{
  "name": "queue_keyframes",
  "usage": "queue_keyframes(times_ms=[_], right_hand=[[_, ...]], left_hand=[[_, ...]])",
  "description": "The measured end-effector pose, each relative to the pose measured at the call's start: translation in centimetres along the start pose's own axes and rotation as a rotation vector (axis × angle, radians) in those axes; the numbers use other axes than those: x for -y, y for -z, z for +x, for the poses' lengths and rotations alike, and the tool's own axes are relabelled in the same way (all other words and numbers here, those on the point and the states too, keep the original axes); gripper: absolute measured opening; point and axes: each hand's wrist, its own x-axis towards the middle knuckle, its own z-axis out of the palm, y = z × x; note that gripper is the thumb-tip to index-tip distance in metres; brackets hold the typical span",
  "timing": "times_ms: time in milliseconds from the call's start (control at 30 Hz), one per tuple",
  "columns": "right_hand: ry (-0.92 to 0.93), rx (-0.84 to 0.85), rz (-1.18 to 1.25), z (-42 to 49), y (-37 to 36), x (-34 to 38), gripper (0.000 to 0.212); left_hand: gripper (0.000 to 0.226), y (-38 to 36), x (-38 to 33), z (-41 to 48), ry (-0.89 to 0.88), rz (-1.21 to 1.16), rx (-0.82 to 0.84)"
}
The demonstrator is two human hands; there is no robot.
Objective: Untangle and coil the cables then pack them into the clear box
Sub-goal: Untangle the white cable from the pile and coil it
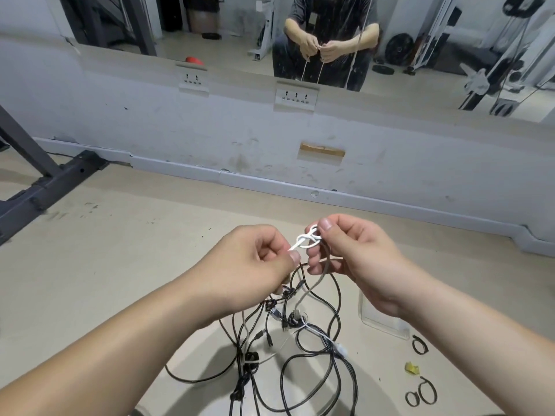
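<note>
Box (386,325) partly behind right hand (357,259)

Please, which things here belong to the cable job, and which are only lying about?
Job: white cable, pinched by left hand and right hand; black cables; clear box.
Lying about: yellow scrap; wall sockets; metal frame.

We see our forearms (144,343) bare to the wrist, and the left hand (255,259) and right hand (357,250) bare too, with short nails. In the mirror (228,34) we wear a dark short-sleeved shirt (300,10) and dark trousers (282,63).
</note>
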Motion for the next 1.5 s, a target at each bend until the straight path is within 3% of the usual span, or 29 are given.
queue_keyframes(times_ms=[267, 400, 567, 667, 733, 867, 967, 1033, 1133, 1333, 1400, 1500], right_hand=[[0.034, 0.136, 0.0, -0.4, 0.1, 0.1, 0.021], [0.007, 0.139, -0.021, -0.4, 0.0, 0.0, 0.03], [-0.086, 0.151, -0.091, -0.5, 0.2, 0.6, 0.019], [-0.162, 0.151, -0.033, -0.6, 0.3, 1.1, 0.008], [-0.21, 0.16, 0.004, -0.7, 0.1, 1.3, 0.004], [-0.287, 0.063, 0.275, 0.2, -0.1, 1.5, 0.02], [-0.313, -0.005, 0.491, 0.8, 0.1, 1.5, 0.017], [-0.255, -0.014, 0.347, 0.8, 0.3, 1.0, 0.01], [-0.043, 0.042, -0.107, 0.5, 0.8, 0.5, 0.028], [0.053, 0.132, -0.472, 0.1, 1.9, 0.9, 0.005], [0.076, 0.06, -0.478, 0.2, 1.5, 1.0, 0.01], [-0.008, -0.145, -0.138, 1.1, 1.5, 1.3, 0.016]], left_hand=[[0.017, -0.3, 0.1, 0.1, 0.007, -0.02, -0.162], [0.004, -0.2, 0.1, 0.0, 0.029, -0.121, -0.157], [0.015, -0.2, 0.0, -0.1, 0.013, -0.126, -0.113], [0.003, -0.2, -0.2, -0.1, 0.021, -0.192, -0.035], [0.007, -0.2, -0.2, 0.0, 0.02, -0.227, 0.011], [0.008, -0.6, 0.2, 0.4, 0.022, -0.298, -0.004], [0.01, -1.2, 0.8, 0.7, -0.029, -0.217, -0.034], [0.015, -1.3, 1.2, 0.7, -0.089, -0.145, -0.055], [0.024, -0.9, 1.4, 0.7, -0.124, -0.046, -0.004], [0.016, -0.5, 1.3, 0.7, -0.103, -0.065, 0.018], [0.017, -0.4, 0.9, 0.7, -0.105, -0.108, 0.019], [0.021, -0.7, 0.9, 0.6, -0.121, -0.099, 0.059]])
